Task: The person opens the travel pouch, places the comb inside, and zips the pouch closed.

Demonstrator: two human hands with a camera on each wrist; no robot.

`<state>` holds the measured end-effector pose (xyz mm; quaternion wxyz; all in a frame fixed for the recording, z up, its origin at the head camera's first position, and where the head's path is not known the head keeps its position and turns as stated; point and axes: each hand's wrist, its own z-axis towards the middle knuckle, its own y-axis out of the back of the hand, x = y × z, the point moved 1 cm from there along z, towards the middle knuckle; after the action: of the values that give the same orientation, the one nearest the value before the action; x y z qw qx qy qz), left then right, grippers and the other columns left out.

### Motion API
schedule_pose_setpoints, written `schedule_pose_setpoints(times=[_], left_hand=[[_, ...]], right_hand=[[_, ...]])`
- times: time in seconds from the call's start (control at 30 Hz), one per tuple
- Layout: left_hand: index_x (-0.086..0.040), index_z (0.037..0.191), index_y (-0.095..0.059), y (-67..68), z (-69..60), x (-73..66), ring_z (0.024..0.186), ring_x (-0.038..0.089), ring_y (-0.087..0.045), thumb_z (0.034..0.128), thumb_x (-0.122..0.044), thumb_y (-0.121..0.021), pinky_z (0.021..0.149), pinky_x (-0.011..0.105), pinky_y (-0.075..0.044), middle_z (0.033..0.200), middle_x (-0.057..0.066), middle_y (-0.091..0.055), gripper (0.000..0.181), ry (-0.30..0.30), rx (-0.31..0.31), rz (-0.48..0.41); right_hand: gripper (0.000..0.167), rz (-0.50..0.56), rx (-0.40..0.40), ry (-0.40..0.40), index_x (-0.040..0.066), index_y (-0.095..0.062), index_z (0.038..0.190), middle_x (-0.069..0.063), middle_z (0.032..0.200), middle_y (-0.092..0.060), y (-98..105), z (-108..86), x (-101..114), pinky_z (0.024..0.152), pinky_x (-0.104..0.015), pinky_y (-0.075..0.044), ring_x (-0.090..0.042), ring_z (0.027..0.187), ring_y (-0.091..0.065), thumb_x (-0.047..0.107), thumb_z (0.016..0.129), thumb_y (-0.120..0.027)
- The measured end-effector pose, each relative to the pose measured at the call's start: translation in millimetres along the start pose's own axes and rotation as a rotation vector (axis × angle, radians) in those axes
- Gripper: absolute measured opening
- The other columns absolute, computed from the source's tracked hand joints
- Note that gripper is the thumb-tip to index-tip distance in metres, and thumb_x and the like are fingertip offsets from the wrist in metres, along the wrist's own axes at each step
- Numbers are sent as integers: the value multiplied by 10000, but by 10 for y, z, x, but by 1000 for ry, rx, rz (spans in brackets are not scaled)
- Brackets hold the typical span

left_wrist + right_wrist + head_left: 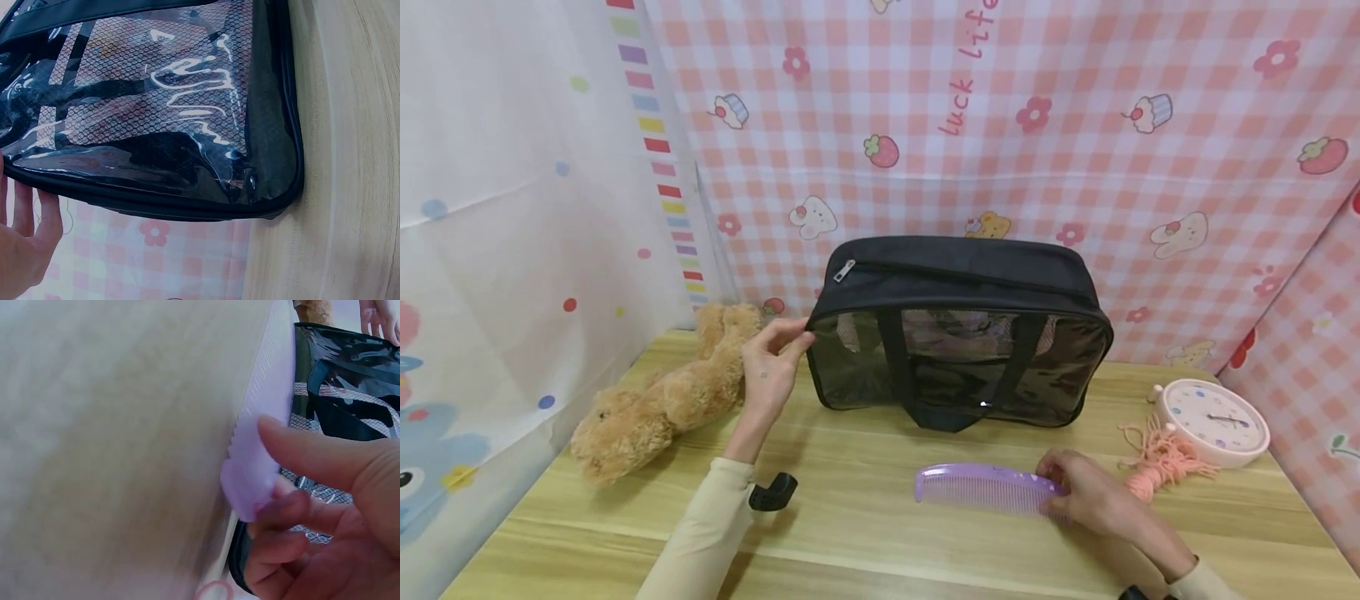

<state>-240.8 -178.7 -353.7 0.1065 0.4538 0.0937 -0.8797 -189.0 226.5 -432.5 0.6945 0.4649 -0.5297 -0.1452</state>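
A black bag (pixel 992 367) with clear front panels, mesh inside and a dangling strap handle stands upright on the table. At its upper left corner my left hand (pixel 771 362) pinches the edge between thumb and fingers. In the left wrist view, fingers of that hand (pixel 28 240) reach behind the bag's piped border (pixel 156 203). My right hand (pixel 1090 492) grips one end of a purple comb (pixel 977 485) in front of the bag, teeth facing down. The right wrist view shows the thumb (pixel 312 450) on one face of the comb (pixel 253 462), with curled fingers opposite.
A tan plush toy (pixel 677 396) lies left of my left hand. On the right are a white round clock (pixel 1213 421) and a tied bundle of pink yarn-like strands (pixel 1165 458). Pink checked cloth (pixel 917 192) hangs behind the wooden table (pixel 850 533).
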Motion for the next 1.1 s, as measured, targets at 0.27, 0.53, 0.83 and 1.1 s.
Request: schedule_pose_setpoints(times=[0.27, 0.53, 0.83, 1.1], left_hand=[[31, 970, -712, 10, 29, 135, 885, 158, -651, 817, -20, -720, 769, 298, -546, 973, 139, -684, 161, -40, 7, -10], [46, 978, -708, 1, 36, 101, 876, 132, -648, 822, 42, -694, 765, 284, -545, 966, 118, -684, 157, -22, 20, -12], [57, 979, -703, 45, 16, 79, 891, 129, -645, 831, 27, -692, 763, 259, -541, 951, 61, -683, 152, -7, 10, 6], [44, 979, -709, 27, 17, 137, 884, 146, -648, 826, 41, -693, 750, 262, -546, 949, 79, -688, 154, -43, 17, -20]], right_hand=[[160, 84, -35, 14, 69, -602, 880, 31, 698, -528, 53, -14, 29, 470, -225, -433, -51, 590, -468, -14, 798, -711], [147, 118, -146, 213, 100, -635, 860, 30, 753, -603, 123, -29, 87, 425, -204, -378, 13, 524, -411, -37, 825, -677], [95, 183, -199, 183, 130, -712, 885, 85, 659, -580, 176, -31, 179, 383, -191, -335, 19, 477, -359, 48, 838, -708], [107, 187, -274, 171, 143, -737, 884, 88, 574, -498, 253, -73, 255, 373, -212, -303, 11, 474, -330, 50, 839, -708]])
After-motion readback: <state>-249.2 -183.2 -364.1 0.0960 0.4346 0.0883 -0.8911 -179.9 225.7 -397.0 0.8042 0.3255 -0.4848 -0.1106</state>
